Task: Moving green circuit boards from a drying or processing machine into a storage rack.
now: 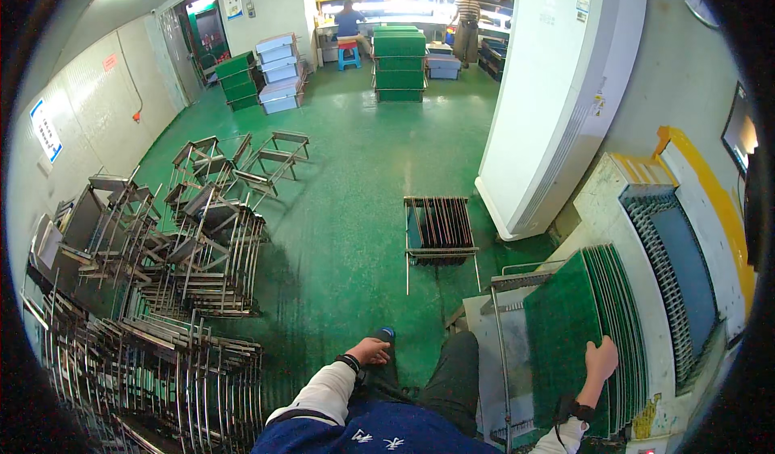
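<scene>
On the right, my right hand (pixel 601 360) grips the upper edge area of a green board (pixel 565 325), its fingers partly hidden. That board is among several thin green boards (pixel 626 333) fanned upright in a metal rack (pixel 502 349). My left hand (pixel 369 351) hangs over my leg with loosely bent fingers, and nothing shows in it. A dark band circles each wrist.
Beside the boards stands a machine (pixel 674 252) with a toothed conveyor. A rack of dark boards (pixel 440 228) rests on the green floor. Empty metal racks (pixel 194 357) crowd the left. A tall white cabinet (pixel 549 91) stands right; people (pixel 467 26) and crate stacks (pixel 400 62) are far off.
</scene>
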### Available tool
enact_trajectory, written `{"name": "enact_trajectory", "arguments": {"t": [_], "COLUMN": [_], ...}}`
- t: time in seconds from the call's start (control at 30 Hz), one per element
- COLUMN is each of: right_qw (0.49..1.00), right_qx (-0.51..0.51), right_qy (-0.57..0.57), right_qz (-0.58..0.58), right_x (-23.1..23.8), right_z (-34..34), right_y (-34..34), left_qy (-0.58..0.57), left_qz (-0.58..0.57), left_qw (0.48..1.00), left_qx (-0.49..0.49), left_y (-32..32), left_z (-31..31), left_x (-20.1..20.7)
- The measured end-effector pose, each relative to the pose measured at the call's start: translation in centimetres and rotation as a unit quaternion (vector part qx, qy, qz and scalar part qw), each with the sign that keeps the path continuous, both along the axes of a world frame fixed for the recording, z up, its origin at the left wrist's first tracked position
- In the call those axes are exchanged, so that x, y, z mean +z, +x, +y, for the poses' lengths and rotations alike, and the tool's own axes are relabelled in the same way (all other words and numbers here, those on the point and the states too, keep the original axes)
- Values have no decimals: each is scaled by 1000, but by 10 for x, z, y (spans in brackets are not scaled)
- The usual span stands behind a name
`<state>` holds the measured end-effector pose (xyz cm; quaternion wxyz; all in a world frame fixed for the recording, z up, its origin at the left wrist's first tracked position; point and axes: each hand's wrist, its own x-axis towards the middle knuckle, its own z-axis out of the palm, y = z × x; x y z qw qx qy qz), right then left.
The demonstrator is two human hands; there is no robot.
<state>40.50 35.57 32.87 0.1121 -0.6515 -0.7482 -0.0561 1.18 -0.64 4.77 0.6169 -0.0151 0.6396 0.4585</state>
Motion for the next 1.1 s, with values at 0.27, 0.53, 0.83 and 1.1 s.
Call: {"name": "enact_trajectory", "arguments": {"t": [0.27, 0.53, 0.83, 1.1], "right_qw": [1000, 1000, 1000, 1000], "right_qx": [2, 2, 2, -5], "right_qy": [13, 14, 8, 3], "right_qz": [5, 5, 9, 8], "right_x": [3, 0, 1, 6], "right_z": [-4, -1, -3, -6], "right_y": [-2, 0, -2, -4], "left_qy": [-2, 1, 7, 10], "left_qz": [10, 5, 9, 4], "left_qw": [1000, 1000, 1000, 1000], "left_qx": [-10, -11, -5, -6], "left_y": [0, 0, 0, 1], "left_z": [0, -1, -2, -2], "left_x": [1, 0, 2, 5]}}
